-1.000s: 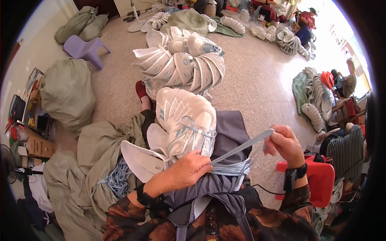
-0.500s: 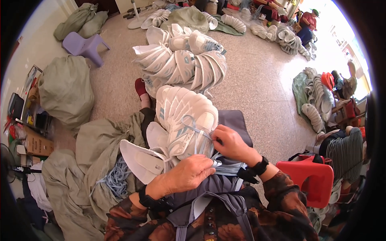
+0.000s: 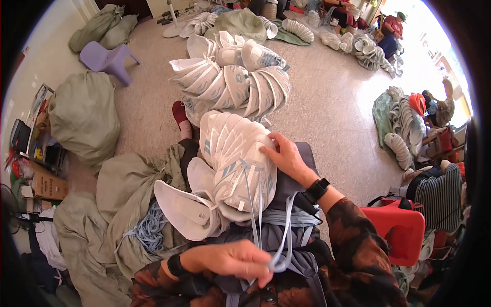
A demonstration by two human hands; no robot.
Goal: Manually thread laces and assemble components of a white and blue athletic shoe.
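Observation:
On my lap lies a nested stack of white shoe uppers (image 3: 217,134) with grey-blue patches. The nearest shoe upper (image 3: 250,171) has light blue laces (image 3: 248,187) coming from its eyelets. My left hand (image 3: 238,260), low over my lap, pinches the laces and draws them taut toward me; it is slightly blurred. My right hand (image 3: 287,157) grips the toe end of the nearest upper, thumb on top. A white shoe tongue or lining (image 3: 181,207) spreads out at the stack's left side. Under the right forearm, more pale blue laces (image 3: 294,219) lie across my lap.
A larger stack of shoe uppers (image 3: 235,89) stands ahead on the floor. To the left are grey-green sacks (image 3: 84,117), a blue lace bundle (image 3: 148,227) and a purple chair (image 3: 107,59). A red stool (image 3: 396,230) stands right. People sit among more uppers at the far right.
My left hand has pulled back toward my body, stretching the laces out of the upper. The right hand has moved from the laces up to the upper's toe end.

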